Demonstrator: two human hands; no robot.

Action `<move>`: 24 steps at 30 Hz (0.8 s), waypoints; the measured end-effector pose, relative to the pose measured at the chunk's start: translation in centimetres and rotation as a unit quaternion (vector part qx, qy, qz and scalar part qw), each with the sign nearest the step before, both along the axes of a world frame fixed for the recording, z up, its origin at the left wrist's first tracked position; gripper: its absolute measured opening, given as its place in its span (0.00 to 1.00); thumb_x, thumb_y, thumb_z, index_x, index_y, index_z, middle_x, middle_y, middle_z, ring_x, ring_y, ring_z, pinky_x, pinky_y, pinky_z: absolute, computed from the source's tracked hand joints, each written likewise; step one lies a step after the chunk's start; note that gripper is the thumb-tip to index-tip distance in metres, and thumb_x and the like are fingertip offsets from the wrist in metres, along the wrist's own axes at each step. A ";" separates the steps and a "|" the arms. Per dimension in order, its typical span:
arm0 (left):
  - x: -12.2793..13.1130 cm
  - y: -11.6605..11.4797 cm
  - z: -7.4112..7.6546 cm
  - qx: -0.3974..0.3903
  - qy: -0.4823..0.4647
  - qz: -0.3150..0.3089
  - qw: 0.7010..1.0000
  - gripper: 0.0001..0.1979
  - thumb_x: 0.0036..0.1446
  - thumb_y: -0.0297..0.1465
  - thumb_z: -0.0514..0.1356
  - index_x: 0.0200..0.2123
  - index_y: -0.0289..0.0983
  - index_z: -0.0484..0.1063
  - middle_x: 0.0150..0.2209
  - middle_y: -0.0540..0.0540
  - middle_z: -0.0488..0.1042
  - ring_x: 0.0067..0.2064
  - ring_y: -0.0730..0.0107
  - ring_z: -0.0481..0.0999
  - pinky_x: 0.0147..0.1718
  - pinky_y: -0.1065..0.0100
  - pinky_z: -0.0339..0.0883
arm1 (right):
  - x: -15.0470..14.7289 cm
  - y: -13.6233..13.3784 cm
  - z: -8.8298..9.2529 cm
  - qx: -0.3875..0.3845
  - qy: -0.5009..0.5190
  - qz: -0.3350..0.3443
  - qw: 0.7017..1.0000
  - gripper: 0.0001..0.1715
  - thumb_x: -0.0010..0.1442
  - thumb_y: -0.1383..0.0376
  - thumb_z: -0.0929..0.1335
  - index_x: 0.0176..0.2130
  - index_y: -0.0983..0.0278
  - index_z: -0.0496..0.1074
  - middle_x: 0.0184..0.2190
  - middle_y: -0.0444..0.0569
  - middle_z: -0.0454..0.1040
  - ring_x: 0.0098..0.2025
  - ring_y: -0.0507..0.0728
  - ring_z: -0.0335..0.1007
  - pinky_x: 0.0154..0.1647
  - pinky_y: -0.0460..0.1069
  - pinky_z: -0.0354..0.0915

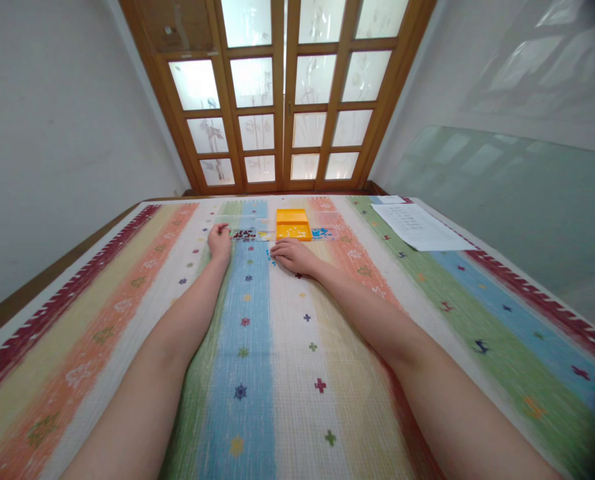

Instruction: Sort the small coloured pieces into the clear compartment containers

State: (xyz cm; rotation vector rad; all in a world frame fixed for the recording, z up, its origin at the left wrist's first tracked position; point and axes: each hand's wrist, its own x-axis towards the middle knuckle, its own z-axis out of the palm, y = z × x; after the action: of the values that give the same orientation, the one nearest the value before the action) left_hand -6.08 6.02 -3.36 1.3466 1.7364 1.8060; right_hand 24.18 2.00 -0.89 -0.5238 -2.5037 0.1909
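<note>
My left hand (220,241) rests at the left end of a clear plastic case, its fingers curled in; anything in them is too small to make out. Beside it, dark red small pieces (244,235) lie in the clear case. My right hand (293,255) lies low over the cloth with its fingers stretched out, touching or just above a few small blue pieces (268,253). Directly beyond it stands an open yellow box (293,217) with pale bits in its near half. More blue pieces (322,233) lie in a clear compartment right of the box.
A striped, patterned tablecloth (247,413) covers the table. Printed white sheets (417,227) lie at the far right. Wooden doors with glass panes (284,100) stand behind the table, and a glass panel (507,200) leans by the right wall.
</note>
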 end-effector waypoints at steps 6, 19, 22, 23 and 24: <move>2.4 -1.8 1.2 -0.016 0.118 -0.059 0.991 0.14 0.60 0.30 0.57 0.44 0.37 0.81 0.37 0.45 0.81 0.38 0.62 0.78 0.44 0.63 0.70 | -0.5 -0.4 0.2 0.000 -0.042 -0.001 0.999 0.17 0.73 0.64 0.65 0.50 0.59 0.83 0.50 0.51 0.82 0.56 0.60 0.73 0.64 0.59 0.64; 4.5 -3.2 1.6 -0.044 0.267 -0.208 0.940 0.13 0.60 0.27 0.58 0.40 0.40 0.82 0.34 0.45 0.80 0.38 0.59 0.77 0.46 0.60 0.70 | 0.0 -0.3 0.6 -0.007 -0.055 -0.032 0.998 0.16 0.73 0.62 0.65 0.47 0.58 0.84 0.49 0.50 0.82 0.55 0.60 0.74 0.64 0.57 0.63; 4.7 -3.2 1.7 -0.043 0.277 -0.209 0.937 0.13 0.59 0.26 0.58 0.40 0.40 0.83 0.34 0.45 0.80 0.39 0.58 0.77 0.47 0.59 0.70 | -0.1 -0.4 0.7 -0.007 -0.062 -0.035 0.997 0.17 0.74 0.61 0.65 0.48 0.59 0.84 0.50 0.51 0.82 0.55 0.61 0.74 0.64 0.58 0.63; 4.7 -3.3 1.8 -0.042 0.278 -0.210 0.936 0.12 0.59 0.26 0.58 0.40 0.40 0.83 0.36 0.45 0.81 0.40 0.58 0.77 0.48 0.59 0.70 | -0.2 -0.4 0.7 -0.008 -0.062 -0.034 0.997 0.18 0.74 0.61 0.64 0.48 0.59 0.84 0.50 0.51 0.82 0.55 0.61 0.73 0.64 0.58 0.63; 4.7 -3.3 1.8 -0.041 0.280 -0.211 0.935 0.12 0.59 0.26 0.58 0.40 0.40 0.83 0.37 0.45 0.82 0.41 0.58 0.77 0.49 0.59 0.70 | -0.2 -0.4 0.7 -0.010 -0.061 -0.031 0.998 0.18 0.75 0.60 0.64 0.48 0.59 0.84 0.50 0.52 0.82 0.55 0.61 0.74 0.64 0.58 0.63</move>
State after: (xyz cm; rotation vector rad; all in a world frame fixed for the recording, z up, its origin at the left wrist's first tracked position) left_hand -1.42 2.74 -1.56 2.1474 1.5577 1.1681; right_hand 23.94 1.59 -0.18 -0.6380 -2.6015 0.1655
